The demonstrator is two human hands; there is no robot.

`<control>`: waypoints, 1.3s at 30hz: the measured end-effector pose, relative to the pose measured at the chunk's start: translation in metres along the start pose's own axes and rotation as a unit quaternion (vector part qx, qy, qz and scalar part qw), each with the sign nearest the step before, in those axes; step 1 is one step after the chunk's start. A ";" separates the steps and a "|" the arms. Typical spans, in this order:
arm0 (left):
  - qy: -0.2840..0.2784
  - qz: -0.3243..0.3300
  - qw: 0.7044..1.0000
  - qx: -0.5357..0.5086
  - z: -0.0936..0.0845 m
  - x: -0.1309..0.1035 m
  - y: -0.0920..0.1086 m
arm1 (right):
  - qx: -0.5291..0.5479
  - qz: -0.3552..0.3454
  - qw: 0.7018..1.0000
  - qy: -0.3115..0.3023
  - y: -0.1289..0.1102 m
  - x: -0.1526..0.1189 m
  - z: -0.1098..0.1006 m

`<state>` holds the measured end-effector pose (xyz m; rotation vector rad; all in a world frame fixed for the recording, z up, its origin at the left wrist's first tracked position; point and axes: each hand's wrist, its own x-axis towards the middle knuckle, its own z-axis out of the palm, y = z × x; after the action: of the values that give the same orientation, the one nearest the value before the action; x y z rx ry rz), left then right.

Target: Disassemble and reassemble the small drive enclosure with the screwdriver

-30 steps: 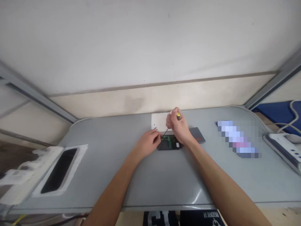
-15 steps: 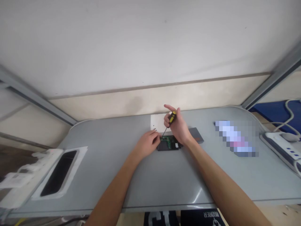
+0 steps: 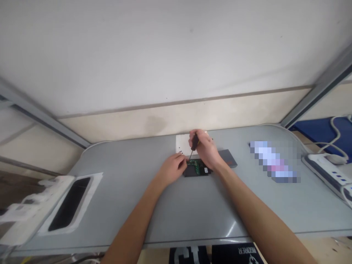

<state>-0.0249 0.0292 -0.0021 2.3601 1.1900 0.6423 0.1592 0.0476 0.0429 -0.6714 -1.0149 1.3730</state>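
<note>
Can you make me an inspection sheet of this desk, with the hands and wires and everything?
Surface: gray tabletop, shiny near the front.
Job's things: screwdriver, its tip at an opened device with a green circuit board; small dark bits, perhaps screws, on a white sheet.
Clutter: phone-like black slab on white paper; gray panel; pixelated item.
Hands: right hand grips the screwdriver; left hand at the device's left edge.
Cables: pale cable by the power strip on the right.
Surroundings: pale wall, gray frame posts.

The left forearm was extended toward one o'clock, the fingers of the left hand being bent. The right forearm was angled between ten and eleven; the right hand, at two o'clock from the left, was curled tightly.
</note>
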 end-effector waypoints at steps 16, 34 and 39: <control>0.000 0.013 1.000 0.004 -0.001 0.001 -0.002 | 0.003 -0.031 0.999 0.031 0.009 0.003 -0.004; -0.014 0.001 1.000 0.019 -0.003 0.002 0.001 | 0.063 -0.009 0.998 0.014 0.010 0.004 -0.001; -0.009 -0.002 1.000 0.021 -0.002 0.001 -0.001 | 0.081 0.030 0.995 -0.042 0.001 -0.001 -0.002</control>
<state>-0.0259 0.0309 -0.0012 2.3924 1.2109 0.5995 0.1604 0.0468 0.0405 -0.5292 -0.9435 1.5285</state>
